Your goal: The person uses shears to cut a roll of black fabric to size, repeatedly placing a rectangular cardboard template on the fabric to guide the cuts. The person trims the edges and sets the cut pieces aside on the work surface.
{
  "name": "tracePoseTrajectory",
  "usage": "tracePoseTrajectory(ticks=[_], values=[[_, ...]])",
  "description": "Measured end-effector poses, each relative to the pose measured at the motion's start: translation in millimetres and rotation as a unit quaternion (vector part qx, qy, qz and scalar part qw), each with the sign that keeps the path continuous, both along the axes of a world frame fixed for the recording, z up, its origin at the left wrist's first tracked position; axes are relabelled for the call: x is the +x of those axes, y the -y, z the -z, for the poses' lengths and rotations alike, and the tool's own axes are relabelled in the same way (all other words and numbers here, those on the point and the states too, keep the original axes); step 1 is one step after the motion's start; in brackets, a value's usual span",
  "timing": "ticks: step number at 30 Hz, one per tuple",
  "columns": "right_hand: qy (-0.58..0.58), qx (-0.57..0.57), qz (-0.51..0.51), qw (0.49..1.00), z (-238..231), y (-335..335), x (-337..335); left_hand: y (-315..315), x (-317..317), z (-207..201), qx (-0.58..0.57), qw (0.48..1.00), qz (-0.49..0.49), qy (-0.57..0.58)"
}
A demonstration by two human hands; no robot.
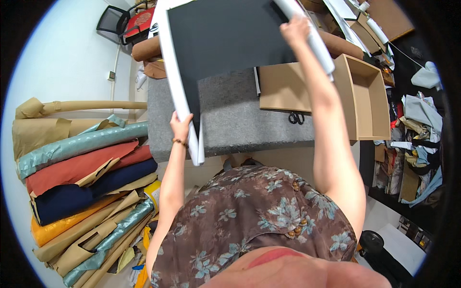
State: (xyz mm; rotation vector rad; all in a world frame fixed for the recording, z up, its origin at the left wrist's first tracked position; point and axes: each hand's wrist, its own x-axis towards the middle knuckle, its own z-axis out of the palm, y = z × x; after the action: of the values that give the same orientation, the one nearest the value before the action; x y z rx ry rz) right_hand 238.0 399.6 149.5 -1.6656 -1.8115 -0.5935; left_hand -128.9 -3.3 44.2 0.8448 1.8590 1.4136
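Observation:
A large black sheet [225, 38] with a white underside stretches above the grey padded table [230, 105], its left and right sides curled. My left hand [180, 127] grips the curled white left side near its lower end, thumb upward. Farther off, at the right, my right hand [295, 30] is closed on the white roll at the sheet's other side. Below that roll lies a brown board panel [283, 89], partly hidden by my right forearm. Black-handled scissors [296, 118] rest beside the panel's near edge, their blades hidden.
An open brown box [367, 96] stands at the table's right end. Rolls of fabric [91, 144] are piled at the left. Behind the sheet lies a brown roll [146, 49]. Fabric scraps [418, 125] crowd the far right, and a black chair [113, 21] stands back left.

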Motion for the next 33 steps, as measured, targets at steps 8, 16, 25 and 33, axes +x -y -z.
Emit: tracePoseTrajectory(ticks=[8,16,25,33], values=[[-0.281,-0.472,-0.256,0.796,106,339,-132,-36,44,55,-0.062,0.985,0.016,0.160],[-0.426,-0.471,-0.196,0.747,136,371,-159,-38,33,64,-0.146,0.978,0.061,0.139],[-0.520,-0.408,-0.134,0.738,121,355,-131,-28,45,42,-0.313,0.947,0.067,-0.029],[-0.651,-0.355,-0.233,0.630,46,345,-131,-32,85,87,-0.305,0.914,-0.144,0.226]])
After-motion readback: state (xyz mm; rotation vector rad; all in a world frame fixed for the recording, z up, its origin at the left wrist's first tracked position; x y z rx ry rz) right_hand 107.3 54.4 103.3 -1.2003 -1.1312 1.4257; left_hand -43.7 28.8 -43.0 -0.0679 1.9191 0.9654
